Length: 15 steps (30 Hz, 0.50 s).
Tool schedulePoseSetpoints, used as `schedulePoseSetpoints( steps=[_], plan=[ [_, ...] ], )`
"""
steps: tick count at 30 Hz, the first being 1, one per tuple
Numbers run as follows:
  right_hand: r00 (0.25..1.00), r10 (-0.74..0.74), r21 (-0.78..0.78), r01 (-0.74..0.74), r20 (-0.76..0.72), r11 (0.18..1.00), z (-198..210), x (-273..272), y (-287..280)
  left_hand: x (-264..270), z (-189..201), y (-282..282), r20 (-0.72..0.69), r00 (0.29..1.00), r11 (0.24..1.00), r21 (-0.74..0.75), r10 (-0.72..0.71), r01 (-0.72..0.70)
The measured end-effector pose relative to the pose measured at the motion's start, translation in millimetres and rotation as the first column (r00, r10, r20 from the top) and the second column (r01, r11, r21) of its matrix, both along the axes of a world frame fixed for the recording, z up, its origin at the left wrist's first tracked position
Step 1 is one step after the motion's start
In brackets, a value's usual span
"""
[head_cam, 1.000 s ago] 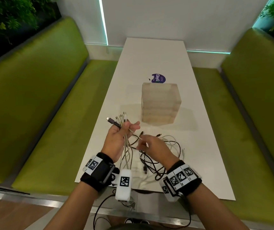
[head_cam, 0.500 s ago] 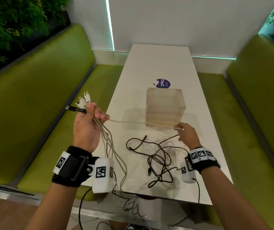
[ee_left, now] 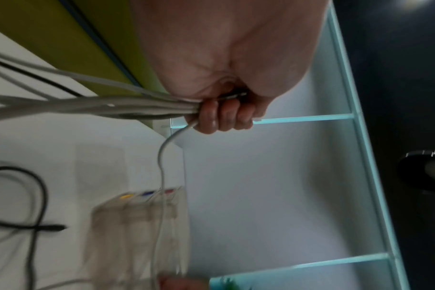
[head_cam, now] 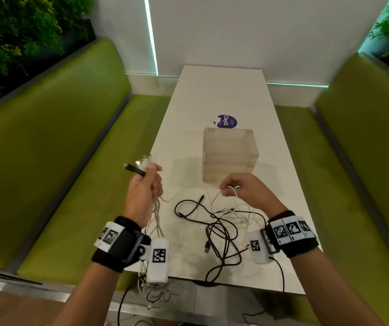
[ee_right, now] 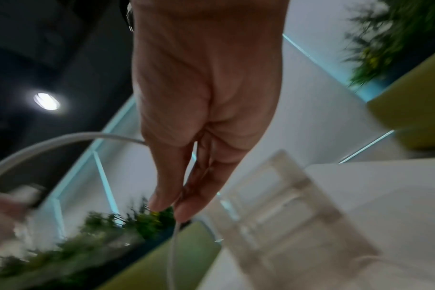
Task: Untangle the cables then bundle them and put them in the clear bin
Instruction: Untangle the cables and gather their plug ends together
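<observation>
My left hand (head_cam: 145, 187) is raised over the table's left edge and grips a bunch of white cables (ee_left: 127, 106) and one black cable, their plugs (head_cam: 139, 166) sticking out above the fist. The strands hang down past my wrist. My right hand (head_cam: 240, 188) hovers just in front of the clear bin (head_cam: 230, 154) and pinches a loop of white cable (head_cam: 228, 191) between its fingertips (ee_right: 184, 212). Below it a loose tangle of black and white cables (head_cam: 217, 222) lies on the white table (head_cam: 188, 114).
A round purple sticker (head_cam: 226, 121) lies on the table behind the bin. Green benches (head_cam: 59, 161) line both sides of the table. Some cable ends (head_cam: 155, 292) dangle over the near table edge toward the floor.
My left hand has come back in toward the table with its bunch. My right hand moved left and nearer, and the white cable, taut between the hands before, now hangs slack in a loop.
</observation>
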State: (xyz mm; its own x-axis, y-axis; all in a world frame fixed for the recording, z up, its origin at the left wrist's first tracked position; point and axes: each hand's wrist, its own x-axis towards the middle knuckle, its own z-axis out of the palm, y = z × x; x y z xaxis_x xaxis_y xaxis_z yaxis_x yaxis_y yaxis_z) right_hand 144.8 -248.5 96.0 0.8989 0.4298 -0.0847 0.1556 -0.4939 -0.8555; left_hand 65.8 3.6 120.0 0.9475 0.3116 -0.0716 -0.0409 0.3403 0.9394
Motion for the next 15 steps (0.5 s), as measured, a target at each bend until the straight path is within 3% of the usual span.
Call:
schedulePoseSetpoints(
  steps=[4, 7, 11, 15],
  plan=[
    [0.999, -0.003, 0.080, 0.000, 0.036, 0.997, 18, -17, 25, -12, -7, -38, -0.149, 0.968, 0.937, 0.258, -0.202, 0.235],
    [0.982, -0.035, -0.053, 0.045, 0.186, 0.998, 24, -20, 38, -17, -2, -62, -0.156, 0.946, 0.879, 0.353, -0.284, 0.322],
    [0.934, 0.020, -0.163, 0.041, 0.358, 0.986, 25, -20, 42, -16, -2, -67, -0.147, 0.960, 0.883, 0.378, -0.239, 0.278],
    [0.913, 0.089, -0.317, 0.046, 0.398, 0.947, 2, -9, 38, -12, 0, -57, -0.116, 0.987, 0.926, 0.350, -0.111, 0.145]
  ],
)
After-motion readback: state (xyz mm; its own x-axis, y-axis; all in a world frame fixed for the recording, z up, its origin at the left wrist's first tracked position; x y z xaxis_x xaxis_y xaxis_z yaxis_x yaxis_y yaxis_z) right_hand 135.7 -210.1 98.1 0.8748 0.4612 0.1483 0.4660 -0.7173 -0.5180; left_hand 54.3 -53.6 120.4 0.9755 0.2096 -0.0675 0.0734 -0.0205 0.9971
